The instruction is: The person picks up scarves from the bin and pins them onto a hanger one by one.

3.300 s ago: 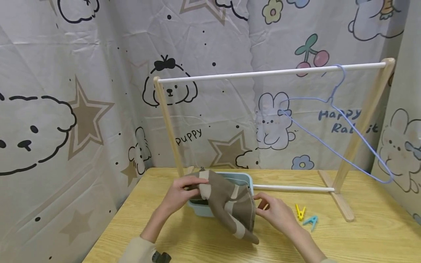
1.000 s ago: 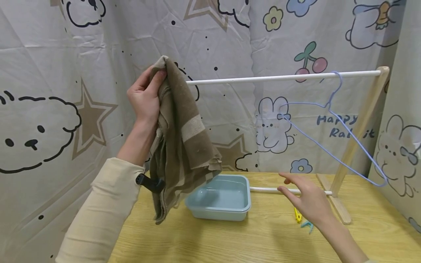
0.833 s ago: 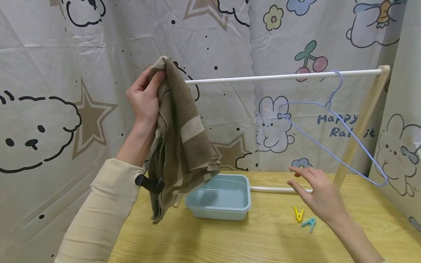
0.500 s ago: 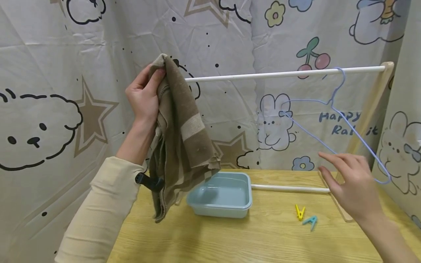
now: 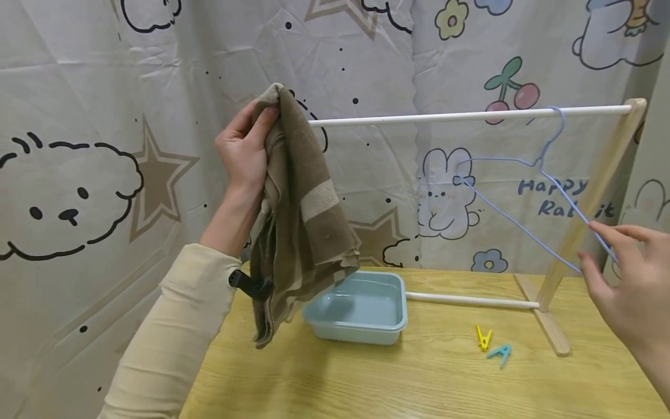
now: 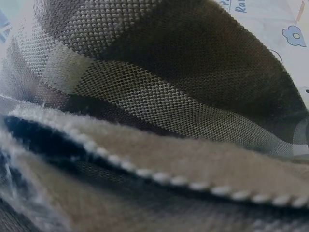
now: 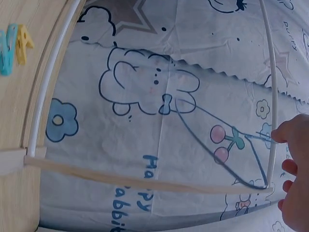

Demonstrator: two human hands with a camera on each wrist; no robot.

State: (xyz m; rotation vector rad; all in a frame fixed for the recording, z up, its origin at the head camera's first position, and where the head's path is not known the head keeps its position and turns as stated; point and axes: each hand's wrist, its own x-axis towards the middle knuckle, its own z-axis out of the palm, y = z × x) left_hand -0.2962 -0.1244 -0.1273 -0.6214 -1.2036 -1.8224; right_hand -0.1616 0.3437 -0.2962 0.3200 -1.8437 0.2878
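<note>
My left hand (image 5: 243, 154) pinches a brown cloth with beige bands (image 5: 319, 201) by its top edge, between thumb and fingers. The cloth hangs down in folds and overlaps the left end of the rack and the basin. Its weave and stitched edge fill the left wrist view. At the right, my right hand (image 5: 635, 279) is at the lower right corner of a blue wire hanger (image 5: 502, 158), thumb and forefinger spread apart. The forefinger tip overlaps the hanger's sloping arm, and the hand hides the corner. By its hook the hanger hangs on the white rail (image 5: 419, 119).
A pale blue plastic basin (image 5: 361, 334) stands on the wooden table (image 5: 408, 384), under the cloth's lower edge. Yellow (image 5: 484, 338) and blue (image 5: 501, 352) clothespins lie in front of the rack's wooden foot (image 5: 544, 320). A printed curtain (image 5: 366, 70) closes off the back.
Since the first frame, my left hand has lifted the cloth from the basin to above the rail's height. My right hand has left the cloth and moved right and up to the hanger.
</note>
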